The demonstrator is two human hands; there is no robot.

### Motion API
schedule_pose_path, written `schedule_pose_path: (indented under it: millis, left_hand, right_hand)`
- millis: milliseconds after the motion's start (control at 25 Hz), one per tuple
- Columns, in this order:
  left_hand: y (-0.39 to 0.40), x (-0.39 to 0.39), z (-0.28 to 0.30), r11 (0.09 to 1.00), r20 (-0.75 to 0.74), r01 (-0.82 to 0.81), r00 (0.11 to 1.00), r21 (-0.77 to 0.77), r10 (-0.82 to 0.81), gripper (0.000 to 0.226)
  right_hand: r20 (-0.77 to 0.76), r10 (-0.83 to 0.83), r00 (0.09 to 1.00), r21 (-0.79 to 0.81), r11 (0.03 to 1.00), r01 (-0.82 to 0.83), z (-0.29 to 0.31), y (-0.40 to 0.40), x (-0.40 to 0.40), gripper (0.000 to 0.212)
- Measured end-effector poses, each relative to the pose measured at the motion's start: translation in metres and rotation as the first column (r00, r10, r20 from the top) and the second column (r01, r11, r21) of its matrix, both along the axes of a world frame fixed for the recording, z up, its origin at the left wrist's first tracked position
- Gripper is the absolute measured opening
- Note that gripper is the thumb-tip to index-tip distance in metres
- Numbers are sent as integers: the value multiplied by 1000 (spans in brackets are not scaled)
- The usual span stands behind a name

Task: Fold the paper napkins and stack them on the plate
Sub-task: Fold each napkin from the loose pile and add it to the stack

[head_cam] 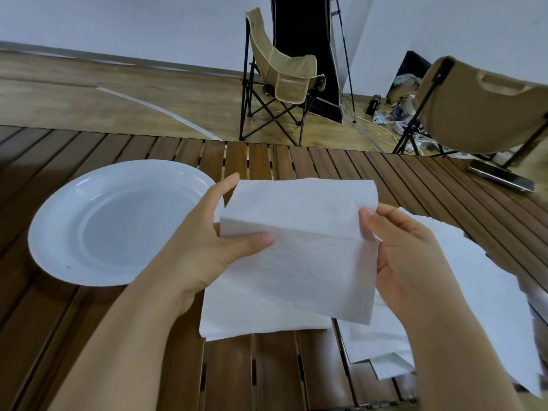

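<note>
I hold a white paper napkin (pixel 296 232) above the slatted wooden table, its top part folded over toward me. My left hand (pixel 207 247) pinches its left edge, thumb on top. At the right edge, near the fold line, my right hand (pixel 406 256) grips it. Another napkin (pixel 252 324) lies flat on the table right under the held one. More loose napkins (pixel 474 292) are spread at the right, partly under my right forearm. A white round plate (pixel 98 221) sits at the left with nothing on it.
The wooden slat table (pixel 267 375) has gaps between slats. A phone (pixel 501 175) lies near its far right edge. Beyond the table stand two beige folding chairs (pixel 284 81), a black panel with a stand, and cables on the floor.
</note>
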State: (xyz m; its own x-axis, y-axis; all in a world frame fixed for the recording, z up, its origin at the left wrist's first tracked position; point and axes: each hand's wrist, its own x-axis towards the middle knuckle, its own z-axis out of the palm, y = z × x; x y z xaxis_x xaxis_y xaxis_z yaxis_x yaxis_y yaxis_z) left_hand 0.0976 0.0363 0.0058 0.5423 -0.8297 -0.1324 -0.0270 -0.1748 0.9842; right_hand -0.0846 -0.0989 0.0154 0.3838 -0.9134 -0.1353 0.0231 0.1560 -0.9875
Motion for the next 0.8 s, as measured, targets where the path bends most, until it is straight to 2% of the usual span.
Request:
schedule_pose_path:
  millis: [120,240,320,400,560,800]
  left_hand:
    - [-1,2,-1,998,191,-65,979,-22,68,47]
    - [-1,5,-6,981,319,-193,929,-14,187,26]
    - [0,7,-8,978,327,-206,924,-4,197,23]
    - [3,10,-9,979,373,-204,910,23,181,23]
    - [6,11,-10,978,512,-203,845,41,154,9]
    - [7,8,-3,974,594,-218,792,63,139,8]
  right_hand:
    - [-78,54,995,71,996,-48,-8,-4,0,34]
    - [-130,112,985,55,993,-106,-11,-5,2,42]
    - [-201,142,969,-33,988,-152,-11,-5,4,42]
    - [-284,149,947,-130,973,-192,-10,-3,4,30]
    - [-416,33,909,-318,931,-179,-9,-2,5,16]
    - [-440,-38,897,-385,911,-150,-7,-1,6,6]
